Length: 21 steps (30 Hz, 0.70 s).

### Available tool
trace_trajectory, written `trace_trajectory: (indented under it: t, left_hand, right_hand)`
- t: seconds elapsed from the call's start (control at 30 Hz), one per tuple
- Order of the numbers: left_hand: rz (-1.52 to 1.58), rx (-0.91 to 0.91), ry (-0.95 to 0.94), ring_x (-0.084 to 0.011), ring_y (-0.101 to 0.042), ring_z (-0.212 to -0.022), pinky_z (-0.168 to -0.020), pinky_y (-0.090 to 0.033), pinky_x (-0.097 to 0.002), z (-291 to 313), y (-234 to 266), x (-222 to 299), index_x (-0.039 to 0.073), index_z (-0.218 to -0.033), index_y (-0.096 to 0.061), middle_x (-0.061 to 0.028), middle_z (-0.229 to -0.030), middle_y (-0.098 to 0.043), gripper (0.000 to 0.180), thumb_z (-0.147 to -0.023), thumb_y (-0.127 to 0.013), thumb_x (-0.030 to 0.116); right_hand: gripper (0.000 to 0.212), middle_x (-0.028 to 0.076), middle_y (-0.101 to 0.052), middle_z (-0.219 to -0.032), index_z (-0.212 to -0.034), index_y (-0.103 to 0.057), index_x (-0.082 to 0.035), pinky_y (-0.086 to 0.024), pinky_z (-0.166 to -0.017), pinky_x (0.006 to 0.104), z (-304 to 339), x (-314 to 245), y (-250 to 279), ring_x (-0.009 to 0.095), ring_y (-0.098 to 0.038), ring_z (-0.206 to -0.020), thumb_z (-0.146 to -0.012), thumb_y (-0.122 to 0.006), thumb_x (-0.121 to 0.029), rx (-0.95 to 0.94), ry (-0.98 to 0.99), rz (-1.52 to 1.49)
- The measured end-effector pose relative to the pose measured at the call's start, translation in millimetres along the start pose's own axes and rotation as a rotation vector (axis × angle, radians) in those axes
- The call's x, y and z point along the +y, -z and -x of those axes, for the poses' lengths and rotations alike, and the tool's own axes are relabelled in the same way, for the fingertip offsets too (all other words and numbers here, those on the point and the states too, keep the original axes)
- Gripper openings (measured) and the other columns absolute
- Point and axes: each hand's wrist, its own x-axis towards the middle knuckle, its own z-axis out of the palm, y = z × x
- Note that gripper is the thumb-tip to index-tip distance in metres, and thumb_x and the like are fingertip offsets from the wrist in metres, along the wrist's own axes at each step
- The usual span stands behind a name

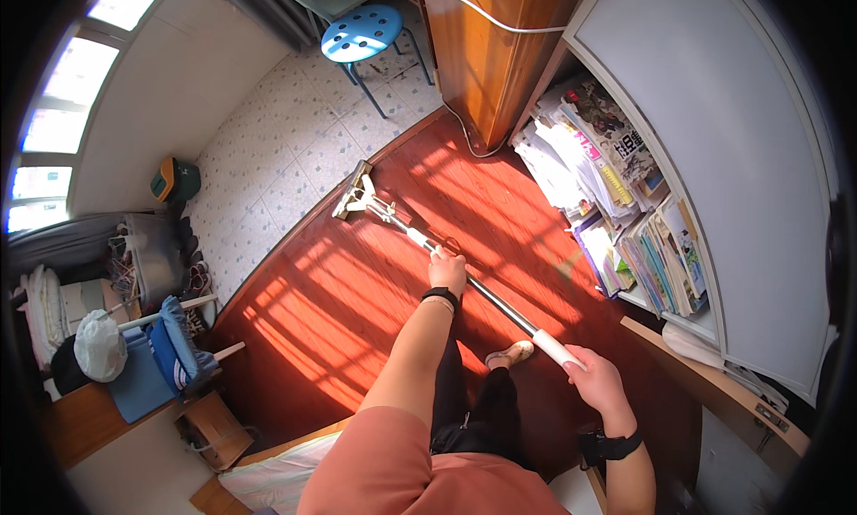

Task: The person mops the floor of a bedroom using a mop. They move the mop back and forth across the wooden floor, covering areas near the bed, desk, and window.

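A mop point(506, 309) with a long metal pole slants across the view, from lower right to upper left. My left hand point(447, 273) is closed round the pole near its white joint. My right hand point(595, 378) grips the white handle end. The flat mop head point(353, 190) rests at the border between the red wooden floor point(312, 310) and the pale tiled floor point(290, 140). Whether its sponge or pad is wet cannot be seen.
A blue stool point(361, 33) stands on the tiles. Right of me is an open cabinet with papers and books point(665, 256). A wooden post point(500, 60) has a white cable beside it. At left are a folded blue chair point(174, 350), a plastic bag point(101, 346) and a green-yellow bin point(177, 181).
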Motion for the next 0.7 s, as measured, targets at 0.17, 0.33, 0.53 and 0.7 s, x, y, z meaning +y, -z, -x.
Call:
trace_trajectory:
  t: [0.17,0.33,0.53,0.7]
  left_hand:
    - [0.071,-0.232,-0.197,-0.0509,-0.037,-0.125,-0.104,-0.034,-0.0455,16,-20,103,0.008,-0.097,-0.068,-0.0357,-0.138,-0.035,0.022,-0.084,-0.054,0.019]
    - [-0.067,-0.311,-0.390,-0.0502,-0.036,-0.127,-0.105,-0.031,-0.0494,71,-22,206,0.010,-0.102,-0.068,-0.0325,-0.138,-0.037,0.026,-0.085,-0.053,0.021]
    - [0.100,-0.527,-0.619,-0.0552,-0.030,-0.128,-0.098,-0.038,-0.0578,180,-14,314,0.008,-0.103,-0.067,-0.0299,-0.140,-0.036,0.026,-0.083,-0.057,0.019]
    - [0.000,-0.765,-0.890,-0.0513,-0.026,-0.131,-0.098,-0.037,-0.0607,295,6,394,0.011,-0.111,-0.066,-0.0249,-0.133,-0.043,0.031,-0.083,-0.060,0.021]
  right_hand:
    - [0.037,0.007,-0.065,-0.078,-0.123,-0.058,-0.005,-0.047,-0.063,0.0269,49,64,38,0.012,-0.060,-0.065,-0.088,-0.058,-0.017,0.044,-0.184,-0.076]
    - [0.037,0.002,-0.060,-0.071,-0.123,-0.059,-0.006,-0.041,-0.052,0.0235,118,136,68,0.006,-0.051,-0.058,-0.087,-0.057,-0.014,0.144,-0.370,-0.241]
    - [0.038,0.003,-0.059,-0.071,-0.122,-0.059,-0.003,-0.041,-0.045,0.0230,238,229,76,0.008,-0.052,-0.053,-0.085,-0.052,-0.009,0.183,-0.516,-0.310]
    - [0.037,0.003,-0.060,-0.073,-0.124,-0.059,-0.006,-0.040,-0.050,0.0252,369,266,75,0.009,-0.045,-0.053,-0.090,-0.055,-0.019,0.177,-0.702,-0.254]
